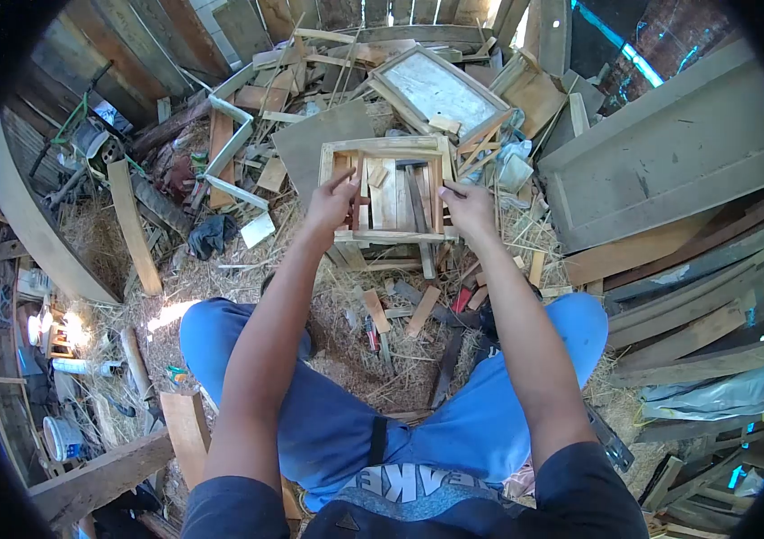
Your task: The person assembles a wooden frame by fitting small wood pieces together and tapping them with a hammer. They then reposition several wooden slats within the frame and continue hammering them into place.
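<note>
A small rectangular wooden frame lies in front of me on a low wooden support. My left hand is closed on a thin wooden strip at the frame's left side. At the right side, my right hand grips the frame's edge, thumb and fingers together. Inside the frame's outline are pale boards, a small wood piece and a dark long bar that slants down past the front edge.
Scrap wood lies piled behind the frame, with a white-panelled frame on it. A large grey wooden panel leans at the right. Straw, offcuts and a red-handled tool cover the ground between my legs.
</note>
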Available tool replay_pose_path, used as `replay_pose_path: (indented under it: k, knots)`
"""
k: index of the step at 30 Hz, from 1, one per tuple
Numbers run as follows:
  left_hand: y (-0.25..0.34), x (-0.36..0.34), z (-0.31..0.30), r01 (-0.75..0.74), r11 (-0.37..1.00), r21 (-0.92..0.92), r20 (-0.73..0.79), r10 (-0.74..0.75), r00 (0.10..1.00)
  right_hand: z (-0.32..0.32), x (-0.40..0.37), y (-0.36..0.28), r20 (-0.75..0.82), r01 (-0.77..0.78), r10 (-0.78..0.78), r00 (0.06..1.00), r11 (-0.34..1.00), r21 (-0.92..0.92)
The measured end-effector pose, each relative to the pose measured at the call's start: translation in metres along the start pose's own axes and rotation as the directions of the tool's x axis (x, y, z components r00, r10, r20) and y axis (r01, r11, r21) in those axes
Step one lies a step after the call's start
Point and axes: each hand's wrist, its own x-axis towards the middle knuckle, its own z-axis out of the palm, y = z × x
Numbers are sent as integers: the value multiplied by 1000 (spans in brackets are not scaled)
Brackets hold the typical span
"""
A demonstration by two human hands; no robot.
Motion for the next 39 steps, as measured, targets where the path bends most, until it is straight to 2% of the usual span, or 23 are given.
replay_pose_path:
  k: [2, 5, 8, 11, 13, 17, 19, 20, 22, 24, 26, 27, 28, 31, 32, 34, 35, 36, 38, 39]
  knots:
    - [-14, 10, 0, 29, 999, 20, 31, -30, 999, 0, -6, -10, 11, -97, 100, 995, 985, -145]
    - [-31, 19, 3, 60, 998, -9, 9, -60, 998, 7, -2, 8, 9, -63, 66, 998, 986, -155]
    - [-38, 25, 1, 129, 990, 53, 50, -131, 990, 11, 1, 19, 35, -14, 19, 999, 990, -141]
    - [-33, 23, 3, 160, 984, 73, 30, -163, 986, 14, 2, 15, 21, -53, 57, 998, 986, -156]
    - [-37, 28, 5, 80, 990, 113, -40, -76, 996, 18, 4, 18, 23, -48, 52, 998, 989, -141]
    - [-40, 34, 7, 38, 975, 221, -100, -17, 995, 16, 5, 8, 27, -41, 46, 999, 984, -173]
    - [-43, 39, 9, -71, 965, 251, -182, 119, 976, 16, 8, 10, 10, -32, 35, 999, 980, -199]
    - [-44, 41, 9, -67, 966, 251, -179, 114, 977, 15, 8, 11, -3, -22, 22, 1000, 975, -221]
    - [-27, 29, 10, 23, 975, 220, -154, 11, 988, 10, 6, 12, -5, -23, 22, 1000, 975, -220]
    - [-32, 32, 6, 27, 966, 256, -172, 18, 985, 3, 3, 15, -11, -18, 16, 1000, 975, -220]
    - [-31, 25, 8, -8, 990, 140, -204, 37, 978, -4, -1, 20, 15, 46, -44, 999, 983, -176]
    - [-33, 25, 9, -83, 982, 167, -260, 126, 957, -8, -5, 19, 9, 45, -44, 999, 983, -179]
    - [-34, 25, 9, -85, 982, 166, -254, 126, 959, -13, -10, 17, -1, 64, -65, 998, 981, -183]
    - [-47, 15, 13, -223, 965, 139, -394, 260, 882, -31, -30, 18, 1, 76, -77, 997, 975, -207]
    - [-55, 9, 14, -213, 967, 139, -389, 251, 886, -36, -36, 18, 13, 88, -87, 996, 971, -222]
    - [-61, -8, 18, -359, 880, 311, -418, 466, 780, -44, -51, 29, -9, 71, -74, 997, 976, -205]
    - [-66, -19, 22, -391, 800, 455, -412, 578, 705, -49, -61, 34, 23, 48, -43, 999, 972, -231]
    - [-73, -29, 24, -391, 800, 455, -407, 577, 708, -55, -68, 37, 52, 26, -13, 999, 966, -256]
    - [-94, -44, 27, -431, 685, 587, -259, 664, 702, -54, -79, 85, 12, 12, -10, 1000, 966, -257]
    - [-107, -44, 25, -480, 560, 676, -160, 746, 646, -54, -87, 106, -11, -57, 56, 998, 954, -296]
